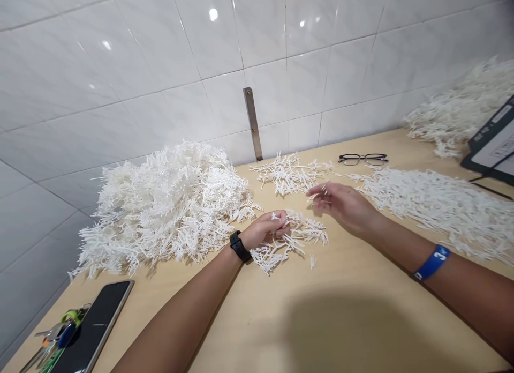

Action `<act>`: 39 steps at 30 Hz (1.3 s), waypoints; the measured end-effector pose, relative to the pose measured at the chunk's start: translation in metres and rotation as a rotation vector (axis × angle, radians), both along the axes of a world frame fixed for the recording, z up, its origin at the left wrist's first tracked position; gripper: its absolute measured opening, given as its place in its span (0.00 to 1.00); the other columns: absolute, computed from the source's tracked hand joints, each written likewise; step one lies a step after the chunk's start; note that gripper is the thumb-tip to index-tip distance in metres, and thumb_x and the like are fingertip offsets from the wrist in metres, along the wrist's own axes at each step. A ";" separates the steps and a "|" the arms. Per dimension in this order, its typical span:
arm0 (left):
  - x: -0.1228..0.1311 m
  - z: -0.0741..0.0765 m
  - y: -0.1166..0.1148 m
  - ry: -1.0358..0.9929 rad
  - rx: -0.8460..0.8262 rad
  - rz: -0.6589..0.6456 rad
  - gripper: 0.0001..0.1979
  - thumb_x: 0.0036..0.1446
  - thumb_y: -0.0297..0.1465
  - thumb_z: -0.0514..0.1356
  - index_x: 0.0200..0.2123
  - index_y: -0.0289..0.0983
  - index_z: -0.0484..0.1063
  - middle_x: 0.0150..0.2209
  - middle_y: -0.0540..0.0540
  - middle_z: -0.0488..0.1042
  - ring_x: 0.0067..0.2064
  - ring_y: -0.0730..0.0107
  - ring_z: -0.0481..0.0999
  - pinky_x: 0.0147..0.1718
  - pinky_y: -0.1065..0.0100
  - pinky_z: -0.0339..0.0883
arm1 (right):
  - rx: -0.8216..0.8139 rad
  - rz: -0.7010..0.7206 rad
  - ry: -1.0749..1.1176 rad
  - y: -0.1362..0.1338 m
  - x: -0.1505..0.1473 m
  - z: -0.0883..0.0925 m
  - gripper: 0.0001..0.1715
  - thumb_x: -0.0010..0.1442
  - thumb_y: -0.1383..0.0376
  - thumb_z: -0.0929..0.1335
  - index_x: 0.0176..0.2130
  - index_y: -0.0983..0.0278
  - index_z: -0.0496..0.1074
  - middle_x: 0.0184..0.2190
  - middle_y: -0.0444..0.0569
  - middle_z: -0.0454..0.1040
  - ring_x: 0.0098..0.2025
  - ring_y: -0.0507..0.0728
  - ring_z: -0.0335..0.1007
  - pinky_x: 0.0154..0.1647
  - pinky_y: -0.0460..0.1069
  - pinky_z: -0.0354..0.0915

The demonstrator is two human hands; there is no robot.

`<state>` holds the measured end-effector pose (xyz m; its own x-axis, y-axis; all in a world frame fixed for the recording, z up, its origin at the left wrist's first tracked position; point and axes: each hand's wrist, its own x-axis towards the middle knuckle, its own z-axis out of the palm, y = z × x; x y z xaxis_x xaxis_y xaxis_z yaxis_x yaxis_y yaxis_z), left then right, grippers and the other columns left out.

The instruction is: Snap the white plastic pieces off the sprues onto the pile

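While the left hand (265,229) pinches white sticks (295,238), the open right hand (341,204) shows a blue wristband (432,262).

Bright indoor light, apparently from above, fills the frame and leaves small white glare spots on the glossy wall tiles (213,14) at upper middle. A broad, soft-edged shadow (341,335) darkens the worktop (225,319) at lower centre. Wide-angle distortion bends the tile lines toward the frame edges, with no obvious blur.

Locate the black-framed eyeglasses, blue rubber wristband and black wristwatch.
Black-framed eyeglasses (362,159): head view, bridge between the lenses.
Blue rubber wristband (432,262): head view, middle of the band.
Black wristwatch (239,246): head view, watch body on the wrist.
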<state>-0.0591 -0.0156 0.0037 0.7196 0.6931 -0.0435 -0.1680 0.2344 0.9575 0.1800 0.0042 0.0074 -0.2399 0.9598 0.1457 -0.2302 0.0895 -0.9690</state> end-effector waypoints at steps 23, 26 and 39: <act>0.001 -0.004 0.003 -0.147 -0.201 0.358 0.19 0.47 0.36 0.69 0.40 0.33 0.73 0.39 0.45 0.74 0.29 0.77 0.72 0.30 0.71 0.68 | 0.577 0.124 -0.685 -0.006 -0.005 -0.004 0.28 0.59 0.46 0.66 0.48 0.62 0.74 0.47 0.55 0.73 0.51 0.64 0.67 0.54 0.58 0.60; 0.000 -0.003 0.005 -0.160 -0.214 0.359 0.19 0.51 0.36 0.67 0.44 0.34 0.73 0.42 0.43 0.74 0.30 0.75 0.74 0.34 0.69 0.72 | 0.626 0.170 -0.721 -0.005 -0.005 -0.005 0.32 0.51 0.42 0.70 0.47 0.61 0.76 0.50 0.56 0.72 0.53 0.66 0.65 0.55 0.59 0.60; 0.004 0.001 -0.001 -0.191 -0.224 0.281 0.25 0.48 0.29 0.69 0.51 0.35 0.71 0.50 0.40 0.75 0.50 0.63 0.76 0.53 0.64 0.65 | 0.571 -0.132 -0.775 -0.010 -0.013 -0.002 0.13 0.63 0.59 0.64 0.33 0.61 0.74 0.32 0.51 0.75 0.37 0.60 0.70 0.40 0.54 0.63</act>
